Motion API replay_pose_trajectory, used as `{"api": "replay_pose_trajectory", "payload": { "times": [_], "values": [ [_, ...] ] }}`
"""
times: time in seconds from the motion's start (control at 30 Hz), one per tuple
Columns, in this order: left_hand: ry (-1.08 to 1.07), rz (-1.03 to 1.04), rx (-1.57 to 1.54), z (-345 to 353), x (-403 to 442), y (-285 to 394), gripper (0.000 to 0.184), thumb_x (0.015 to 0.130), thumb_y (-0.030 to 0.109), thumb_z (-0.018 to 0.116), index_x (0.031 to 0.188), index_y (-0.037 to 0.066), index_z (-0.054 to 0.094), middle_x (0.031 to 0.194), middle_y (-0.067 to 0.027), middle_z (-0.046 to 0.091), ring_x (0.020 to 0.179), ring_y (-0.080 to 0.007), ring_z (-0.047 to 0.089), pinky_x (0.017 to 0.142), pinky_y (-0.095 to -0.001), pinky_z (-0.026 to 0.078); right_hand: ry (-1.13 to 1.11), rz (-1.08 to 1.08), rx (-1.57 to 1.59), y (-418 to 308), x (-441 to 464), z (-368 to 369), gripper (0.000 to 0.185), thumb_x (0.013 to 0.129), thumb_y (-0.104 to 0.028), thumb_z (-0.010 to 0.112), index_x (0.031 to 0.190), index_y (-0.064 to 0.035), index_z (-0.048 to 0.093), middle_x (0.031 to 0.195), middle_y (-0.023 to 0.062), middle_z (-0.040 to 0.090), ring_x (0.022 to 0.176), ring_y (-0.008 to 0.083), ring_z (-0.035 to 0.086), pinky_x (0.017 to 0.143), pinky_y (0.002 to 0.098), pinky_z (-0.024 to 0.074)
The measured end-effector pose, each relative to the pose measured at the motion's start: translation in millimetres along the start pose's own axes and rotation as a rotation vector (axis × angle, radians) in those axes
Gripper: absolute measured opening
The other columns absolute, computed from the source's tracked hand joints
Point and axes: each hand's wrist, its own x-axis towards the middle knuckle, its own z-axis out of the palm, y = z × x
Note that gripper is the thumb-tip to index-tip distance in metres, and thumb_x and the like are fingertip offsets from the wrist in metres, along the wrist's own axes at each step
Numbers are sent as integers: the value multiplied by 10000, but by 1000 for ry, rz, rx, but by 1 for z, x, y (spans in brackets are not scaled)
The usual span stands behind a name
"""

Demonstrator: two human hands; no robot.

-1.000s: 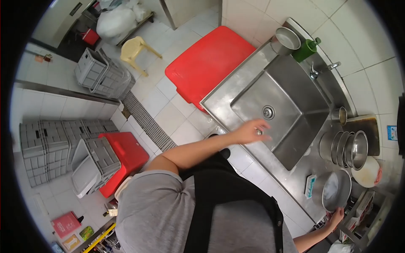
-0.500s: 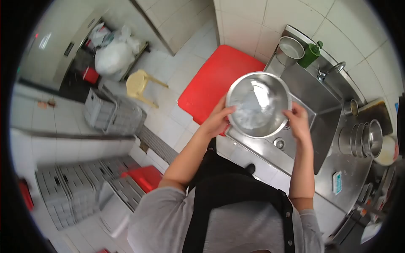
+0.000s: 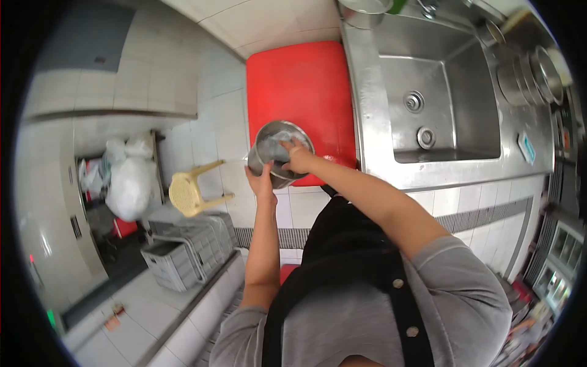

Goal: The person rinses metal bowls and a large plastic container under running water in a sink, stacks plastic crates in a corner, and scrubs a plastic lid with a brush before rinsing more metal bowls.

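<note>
Holding a stainless-steel bowl (image 3: 267,166) in front of the body, tilted, above the near-left corner of a red plastic cover (image 3: 302,85). Gripping its left side with the left hand (image 3: 263,182), thumb at the rim and fingers against the outer wall. Reaching over the rim and into the opening with the right hand (image 3: 298,158), fingers spread and thumb apart, in an open grip. Showing something whitish inside, too blurred to name.

To the right of the red plastic cover, set into a steel counter (image 3: 452,176), look at a rectangular sink (image 3: 468,125) with two round metal drain pieces at its bottom. On the counter, find a metal pot (image 3: 365,12) at the far left corner, nested steel vessels (image 3: 529,79) on the right and a blue-and-white packet (image 3: 526,148) near the front.

To the left of the bowl, see a yellow plastic stool (image 3: 185,194) on the tiled floor, with grey crates (image 3: 177,263) nearer and white plastic bags (image 3: 131,186) farther left.
</note>
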Motion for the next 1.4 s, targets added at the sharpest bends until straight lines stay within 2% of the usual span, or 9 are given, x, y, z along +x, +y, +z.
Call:
{"api": "replay_pose_trajectory", "payload": {
  "times": [0.2, 0.23, 0.33, 0.37, 0.5, 1.03, 1.13, 1.27, 1.4],
  "values": [
    [131, -70, 111, 22, 36, -5, 1126, 658, 306, 810, 1489, -3, 116, 1451, -220, 320, 1293, -329, 413, 1027, -422, 406, -143, 105, 156, 16, 73, 47, 931, 725, -366, 769, 1491, -257, 251, 1492, 277, 242, 1290, 460, 395, 1038, 453, 398],
    [138, -64, 167, 25, 38, 0, 1144, 643, 324, 817, 1491, 9, 118, 1447, -246, 304, 1297, -346, 401, 1026, -433, 407, -158, 174, 180, 10, 77, 44, 897, 686, -388, 782, 1457, -234, 350, 1452, 249, 350, 1275, 381, 450, 1019, 420, 412],
    [191, -65, 371, 40, 39, 18, 1189, 603, 374, 835, 1499, 49, 124, 1425, -325, 262, 1309, -400, 359, 1022, -462, 408, -128, -37, 364, 35, 122, 86, 697, 786, -409, 680, 1403, -182, 448, 1347, 237, 492, 1213, 383, 505, 979, 428, 433],
    [225, -80, 468, 46, 38, 25, 1198, 593, 388, 838, 1501, 65, 127, 1412, -351, 250, 1311, -421, 341, 1020, -469, 408, -125, 0, 540, 42, 148, 108, 627, 817, -404, 636, 1375, -164, 480, 1319, 231, 518, 1190, 380, 523, 965, 430, 441],
    [298, -87, 585, 53, 46, 24, 1220, 571, 444, 840, 1508, 116, 131, 1374, -406, 213, 1314, -481, 278, 1016, -491, 404, -159, 93, 622, 30, 139, 84, 576, 846, -394, 586, 1362, -155, 493, 1311, 216, 530, 1182, 368, 527, 967, 432, 435],
    [374, -141, 479, 57, 21, 35, 1231, 535, 493, 840, 1504, 133, 171, 1395, -310, 309, 1253, -411, 427, 1014, -472, 422, -388, 50, 567, -3, 92, 27, 448, 962, -356, 387, 1310, -122, 544, 1282, 155, 575, 1154, 323, 544, 978, 436, 411],
    [390, -100, 432, 55, 17, 33, 1207, 530, 487, 837, 1494, 121, 210, 1388, -306, 337, 1246, -391, 445, 1021, -456, 419, -322, -78, 333, -11, 73, 11, 416, 957, -340, 411, 1266, -118, 580, 1248, 144, 604, 1135, 325, 559, 961, 438, 415],
    [455, -38, 494, 51, 17, 27, 1200, 523, 527, 822, 1480, 94, 240, 1373, -321, 350, 1248, -410, 436, 1028, -467, 407, -213, -8, 438, -17, 47, 1, 412, 956, -341, 441, 1297, -142, 559, 1271, 144, 591, 1152, 302, 553, 960, 430, 417],
    [511, -8, 620, 66, -3, 41, 1206, 528, 557, 814, 1480, 90, 240, 1350, -344, 355, 1251, -446, 412, 1019, -509, 390, -145, -90, 599, -10, 39, -1, 420, 919, -369, 486, 1239, -127, 611, 1238, 175, 605, 1142, 338, 575, 950, 422, 439]
  ]
}}
